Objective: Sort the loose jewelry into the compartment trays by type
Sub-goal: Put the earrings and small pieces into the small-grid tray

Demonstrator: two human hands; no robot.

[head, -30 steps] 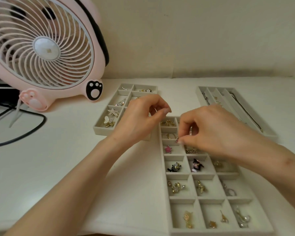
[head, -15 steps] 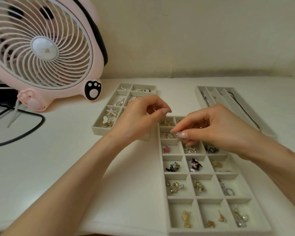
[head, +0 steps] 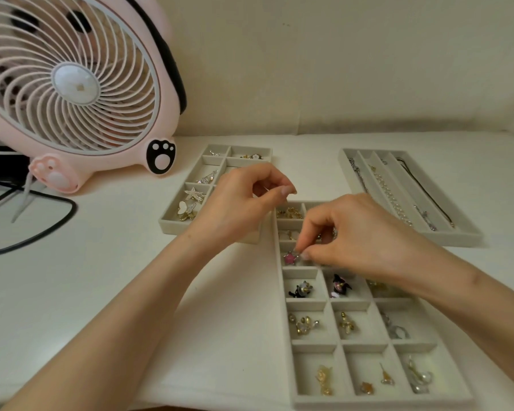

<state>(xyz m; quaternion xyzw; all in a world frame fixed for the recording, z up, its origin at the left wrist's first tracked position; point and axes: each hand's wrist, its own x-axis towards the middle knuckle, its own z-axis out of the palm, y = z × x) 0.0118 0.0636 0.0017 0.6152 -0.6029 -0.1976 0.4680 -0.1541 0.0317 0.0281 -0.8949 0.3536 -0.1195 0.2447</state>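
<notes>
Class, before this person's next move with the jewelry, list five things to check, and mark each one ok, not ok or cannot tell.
1. Right hand has its fingertips at the compartment with the pink star: ok.
2. What the right grip holds: cannot tell, the fingertips hide it.
3. Left hand holding anything: cannot tell; its thumb and forefinger are pinched together.
4. Near tray lies flat on the table: ok.
5. Necklace tray is apart from both hands: ok.
</notes>
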